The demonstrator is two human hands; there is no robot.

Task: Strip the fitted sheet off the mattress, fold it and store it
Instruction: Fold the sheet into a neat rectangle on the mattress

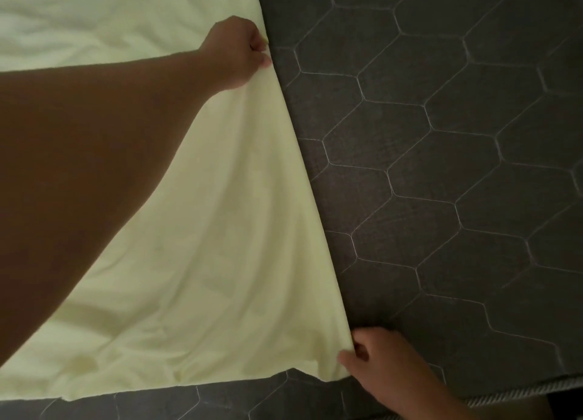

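Lying spread on the mattress, the pale yellow fitted sheet (220, 230) covers everything to the left of both hands. Its straight right edge is pulled taut between them. The left hand (235, 52), reached far out ahead, has its fingers curled round the far end of that edge, gripping the cloth. The right hand (378, 359), close to the body, pinches the same edge at its near corner between thumb and curled fingers. Soft folds fan out from the right hand's grip toward the left hand, and beyond the left hand the sheet lies rumpled. The left forearm (94, 167) crosses above the cloth. To the right of both hands the dark grey mattress (441, 167) lies bare, quilted in long hexagons with light stitching. A strip of it also shows under the sheet's near hem, left of the right hand. A striped side border (520, 394) runs just right of the right wrist.
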